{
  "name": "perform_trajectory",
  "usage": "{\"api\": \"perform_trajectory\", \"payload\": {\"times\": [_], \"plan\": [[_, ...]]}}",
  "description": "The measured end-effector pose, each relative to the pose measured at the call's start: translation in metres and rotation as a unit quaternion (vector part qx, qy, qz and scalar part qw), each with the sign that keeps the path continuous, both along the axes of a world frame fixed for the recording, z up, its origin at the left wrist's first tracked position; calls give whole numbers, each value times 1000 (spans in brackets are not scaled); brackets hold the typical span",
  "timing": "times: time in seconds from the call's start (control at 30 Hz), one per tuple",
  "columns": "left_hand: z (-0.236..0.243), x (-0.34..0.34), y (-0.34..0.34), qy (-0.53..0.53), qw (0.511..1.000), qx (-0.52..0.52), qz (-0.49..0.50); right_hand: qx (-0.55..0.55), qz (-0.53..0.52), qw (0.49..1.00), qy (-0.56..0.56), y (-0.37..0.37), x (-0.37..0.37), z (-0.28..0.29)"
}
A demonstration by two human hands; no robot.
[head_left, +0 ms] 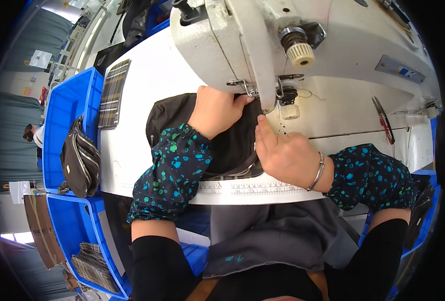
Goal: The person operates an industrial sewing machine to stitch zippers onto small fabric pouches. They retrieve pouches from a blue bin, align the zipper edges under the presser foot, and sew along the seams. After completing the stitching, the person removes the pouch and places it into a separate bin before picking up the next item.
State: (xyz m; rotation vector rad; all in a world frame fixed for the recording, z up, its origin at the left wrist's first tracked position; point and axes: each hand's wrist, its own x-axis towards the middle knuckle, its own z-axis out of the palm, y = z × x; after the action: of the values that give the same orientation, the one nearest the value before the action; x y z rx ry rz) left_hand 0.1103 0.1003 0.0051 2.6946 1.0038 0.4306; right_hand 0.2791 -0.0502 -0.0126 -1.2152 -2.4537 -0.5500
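A dark brown-black fabric bag piece [235, 140] with a curved zipper along its near edge lies under the head of a white sewing machine [202, 45]. My left hand [216, 111] pinches the fabric close to the presser foot; its far fingers are partly hidden behind the machine head. My right hand [286, 154] lies at the bag's right edge, index finger stretched toward the needle area and fingertips touching the fabric. The needle itself is hidden.
Red-handled scissors [384, 123] lie right on the white table. A plaid fabric panel [114, 94] lies at its left edge. Beside it, a blue bin [72, 95] has a zippered dark bag [79, 159] over its rim; a lower bin [84, 220] holds plaid pieces. A ruler strip [262, 190] runs along the front edge.
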Motion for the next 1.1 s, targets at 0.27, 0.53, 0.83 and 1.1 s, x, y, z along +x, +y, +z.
{"api": "perform_trajectory", "payload": {"times": [0.27,0.53,0.83,1.1], "plan": [[-25,-1,24,-56,998,26,9,-11,-7,1000,1,7,3,-2],[7,4,-11,-16,952,288,98,-18,-4,1000,13,13,8,3],[45,-26,-99,67,997,-5,-40,-15,6,999,37,16,14,5],[37,-27,-96,-1,994,97,-52,-14,55,998,36,-23,2,13]]}}
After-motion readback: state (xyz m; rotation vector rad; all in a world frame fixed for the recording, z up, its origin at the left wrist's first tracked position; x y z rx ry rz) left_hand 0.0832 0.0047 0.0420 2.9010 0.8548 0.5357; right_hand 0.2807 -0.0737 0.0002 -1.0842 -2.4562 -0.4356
